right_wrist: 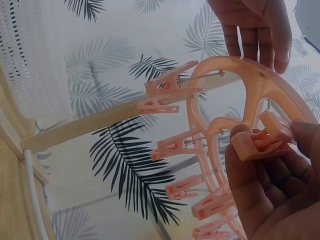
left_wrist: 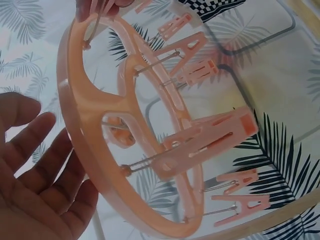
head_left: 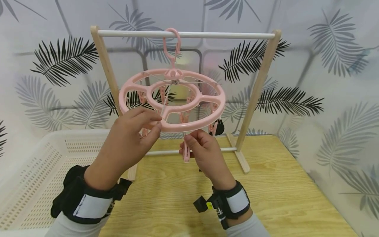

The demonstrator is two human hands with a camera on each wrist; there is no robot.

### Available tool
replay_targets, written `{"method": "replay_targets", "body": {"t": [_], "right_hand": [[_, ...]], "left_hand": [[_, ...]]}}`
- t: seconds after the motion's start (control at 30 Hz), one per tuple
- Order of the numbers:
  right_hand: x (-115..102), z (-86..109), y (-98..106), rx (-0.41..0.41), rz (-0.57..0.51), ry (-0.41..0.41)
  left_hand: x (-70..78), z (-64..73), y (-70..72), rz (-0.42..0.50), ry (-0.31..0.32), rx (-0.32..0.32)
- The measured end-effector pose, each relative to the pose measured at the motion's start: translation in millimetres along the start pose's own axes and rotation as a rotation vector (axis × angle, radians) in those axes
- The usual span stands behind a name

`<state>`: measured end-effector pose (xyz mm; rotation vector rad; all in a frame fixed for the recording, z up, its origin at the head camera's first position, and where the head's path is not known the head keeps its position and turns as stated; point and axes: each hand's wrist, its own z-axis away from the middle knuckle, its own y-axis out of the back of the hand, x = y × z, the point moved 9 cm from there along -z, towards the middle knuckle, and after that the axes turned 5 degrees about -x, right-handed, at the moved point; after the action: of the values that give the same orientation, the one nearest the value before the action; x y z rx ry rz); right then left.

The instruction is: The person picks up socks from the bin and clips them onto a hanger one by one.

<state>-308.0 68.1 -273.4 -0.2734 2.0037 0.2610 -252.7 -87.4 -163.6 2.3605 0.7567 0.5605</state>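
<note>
A pink round clip hanger (head_left: 189, 126) hangs by its hook (head_left: 172, 42) from the white bar of a wooden rack. Several pink clothespins (left_wrist: 210, 142) dangle on strings beneath its ring. My left hand (head_left: 127, 138) is at the near left part of the rim; in the left wrist view its loosely extended fingers (left_wrist: 55, 175) lie against the rim's outer side. My right hand (head_left: 207, 154) pinches one clothespin (right_wrist: 265, 137) below the near rim, between thumb and fingers. In the right wrist view that clothespin's jaws stand apart, with nothing visible between them.
The rack's wooden post (head_left: 257, 89) stands right of the hanger, with a foot on the wood-grain table (head_left: 266, 184). A white perforated basket (head_left: 86, 133) stands at left. A small black item (head_left: 219, 127) shows behind the ring's right side. Leaf-patterned cloth (head_left: 337, 108) covers the background.
</note>
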Motion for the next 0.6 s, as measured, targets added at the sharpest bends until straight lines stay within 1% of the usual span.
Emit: {"method": "replay_targets", "body": {"t": [0.07,0.13,0.2,0.3,0.37,0.43,0.47,0.53,0.6], "right_hand": [[0.4,0.1,0.2,0.001,0.002,-0.003],[1.2,0.4,0.9,0.004,0.001,-0.008],[2.3,0.9,2.3,0.012,0.002,-0.015],[4.2,1.8,4.1,0.022,-0.003,-0.027],[5.1,2.1,4.2,0.02,-0.003,-0.032],[5.3,2.2,3.9,0.017,-0.002,-0.033],[5.2,2.1,3.8,0.015,0.0,-0.032],[5.1,1.9,4.1,0.014,0.007,-0.031],[5.4,1.6,4.4,0.018,0.013,-0.031]], "left_hand": [[-5.3,2.0,7.9,0.007,0.008,0.069],[-15.4,5.1,17.0,0.023,0.04,0.156],[-30.5,10.4,24.7,0.045,0.109,0.227],[-62.0,22.7,32.3,0.106,0.276,0.3],[-82.6,33.2,35.1,0.119,0.399,0.309],[-100.0,42.2,37.2,0.117,0.493,0.297],[-107.0,45.3,38.1,0.106,0.521,0.284],[-119.4,49.4,39.3,0.066,0.546,0.244],[-131.3,53.1,39.2,0.022,0.548,0.189]]}}
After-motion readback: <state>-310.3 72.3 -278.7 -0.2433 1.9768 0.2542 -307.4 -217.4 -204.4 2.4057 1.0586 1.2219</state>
